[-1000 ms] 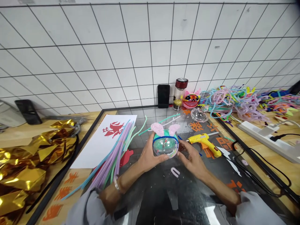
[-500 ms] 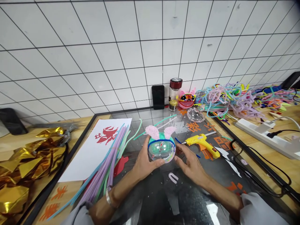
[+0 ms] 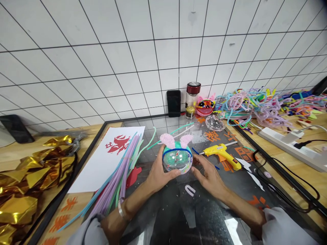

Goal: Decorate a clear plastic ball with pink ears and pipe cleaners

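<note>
My left hand point(image 3: 159, 172) is wrapped around the left side of a round ornament point(image 3: 177, 161), its thumb across the lower front. The ornament has a clear domed front, a green back, a dark blue band and two pink fuzzy ears point(image 3: 186, 140). My right hand point(image 3: 208, 175) is at the ornament's right edge, fingers apart and slightly curled; whether the fingertips touch it I cannot tell. Below lies a small pale pink U-shaped piece point(image 3: 189, 190). Right of the ornament, a yellow glue gun point(image 3: 223, 154) lies on the dark glossy tabletop point(image 3: 163, 214).
Purple, blue and green pipe cleaners point(image 3: 122, 163) lie across white paper point(image 3: 94, 163) on the left, near gold foil point(image 3: 22, 183). A phone point(image 3: 173, 103), a bottle point(image 3: 192, 100), a pink-eared ornament point(image 3: 205, 106) and a clear dome point(image 3: 215, 123) stand behind. Black cables point(image 3: 288, 197) run at right.
The whole view has shifted slightly as my head moved. My left hand still grips the ornament, and my right hand stays beside its right edge.
</note>
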`<state>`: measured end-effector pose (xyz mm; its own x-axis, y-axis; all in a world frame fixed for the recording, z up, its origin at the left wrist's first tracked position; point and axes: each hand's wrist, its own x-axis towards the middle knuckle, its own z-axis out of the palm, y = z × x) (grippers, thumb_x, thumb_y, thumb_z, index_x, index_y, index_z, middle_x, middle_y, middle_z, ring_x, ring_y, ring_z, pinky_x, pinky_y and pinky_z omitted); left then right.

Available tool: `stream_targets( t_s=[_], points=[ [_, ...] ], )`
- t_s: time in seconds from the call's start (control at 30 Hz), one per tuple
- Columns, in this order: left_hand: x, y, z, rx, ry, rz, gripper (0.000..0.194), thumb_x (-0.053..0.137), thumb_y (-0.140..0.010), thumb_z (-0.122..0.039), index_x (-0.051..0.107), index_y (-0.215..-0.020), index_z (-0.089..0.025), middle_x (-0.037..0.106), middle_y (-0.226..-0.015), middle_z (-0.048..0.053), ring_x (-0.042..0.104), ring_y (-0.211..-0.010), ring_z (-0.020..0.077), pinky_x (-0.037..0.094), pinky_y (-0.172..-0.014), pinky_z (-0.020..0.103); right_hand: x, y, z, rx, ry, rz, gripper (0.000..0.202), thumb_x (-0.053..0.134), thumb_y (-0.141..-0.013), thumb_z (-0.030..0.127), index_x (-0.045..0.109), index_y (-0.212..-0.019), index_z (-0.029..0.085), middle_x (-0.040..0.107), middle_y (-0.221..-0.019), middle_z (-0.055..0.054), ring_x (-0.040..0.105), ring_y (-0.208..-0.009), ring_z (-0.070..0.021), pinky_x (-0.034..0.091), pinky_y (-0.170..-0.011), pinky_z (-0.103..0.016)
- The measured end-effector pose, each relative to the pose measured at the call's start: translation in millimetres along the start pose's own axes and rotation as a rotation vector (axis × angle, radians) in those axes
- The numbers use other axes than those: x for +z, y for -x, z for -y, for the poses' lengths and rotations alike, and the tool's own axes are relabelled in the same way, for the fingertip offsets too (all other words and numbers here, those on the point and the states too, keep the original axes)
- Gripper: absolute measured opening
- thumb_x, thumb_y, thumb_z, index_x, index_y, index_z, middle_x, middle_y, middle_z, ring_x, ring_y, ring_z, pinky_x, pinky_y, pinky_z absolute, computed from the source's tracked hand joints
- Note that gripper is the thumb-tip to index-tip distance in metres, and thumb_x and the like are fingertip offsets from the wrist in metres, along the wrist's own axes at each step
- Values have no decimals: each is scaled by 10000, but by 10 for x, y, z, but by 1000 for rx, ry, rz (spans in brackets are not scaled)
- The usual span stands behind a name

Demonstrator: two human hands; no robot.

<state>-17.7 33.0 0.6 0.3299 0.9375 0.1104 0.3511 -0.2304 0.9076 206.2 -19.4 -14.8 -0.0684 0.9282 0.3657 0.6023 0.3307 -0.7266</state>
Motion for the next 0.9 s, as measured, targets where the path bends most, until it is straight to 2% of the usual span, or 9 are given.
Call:
stream_targets(
  t_s=[0.33,0.43,0.5,0.57,0.6,0.77,0.9],
  points=[
    [20,-13,48,35,7,-6,1155,712,-692,-676,168,-1556,-136,302,-1605,213,314,-1485,388,290,-1211,533,1,-17,-41,11,1,-9,348,530,-909,295,570,-1240,196,708,-1059,-104,677,-940,-233,556,-860,-415],
    [15,-15,25,27,19,-7,1148,740,-686,-649,182,-1555,-146,318,-1600,207,329,-1479,387,310,-1204,526,-10,-32,-3,17,-17,-30,311,540,-907,313,592,-1195,210,710,-1028,-89,675,-921,-225,553,-835,-394],
    [8,-17,7,17,22,-14,1142,751,-684,-633,191,-1552,-149,319,-1600,205,331,-1478,386,314,-1203,524,-46,-48,43,32,-23,-60,227,553,-906,331,622,-1089,215,703,-950,-65,660,-861,-210,539,-788,-364],
    [2,-24,-3,20,30,-17,1140,747,-687,-632,187,-1552,-144,312,-1604,206,325,-1481,385,305,-1209,524,-119,-81,90,50,-17,-118,141,564,-910,349,611,-881,219,664,-824,-28,617,-763,-181,502,-725,-323],
    [0,-28,-4,26,36,-18,1144,742,-688,-637,182,-1552,-139,303,-1607,207,320,-1483,384,297,-1213,524,-171,-105,108,55,-5,-178,198,562,-916,364,570,-778,223,621,-742,-6,585,-710,-167,474,-688,-307],
    [3,-49,4,74,40,-34,1137,725,-694,-661,185,-1553,-149,285,-1617,198,297,-1495,378,278,-1226,518,-484,-308,129,105,6,-437,283,571,-912,431,528,-718,228,528,-629,35,515,-603,-143,410,-608,-278],
    [8,-45,-16,56,37,-32,1157,738,-683,-661,176,-1557,-154,267,-1625,200,273,-1506,381,265,-1230,522,-624,-493,130,4,107,-354,247,543,-917,405,573,-753,224,576,-672,9,542,-636,-162,423,-633,-290]
  ],
)
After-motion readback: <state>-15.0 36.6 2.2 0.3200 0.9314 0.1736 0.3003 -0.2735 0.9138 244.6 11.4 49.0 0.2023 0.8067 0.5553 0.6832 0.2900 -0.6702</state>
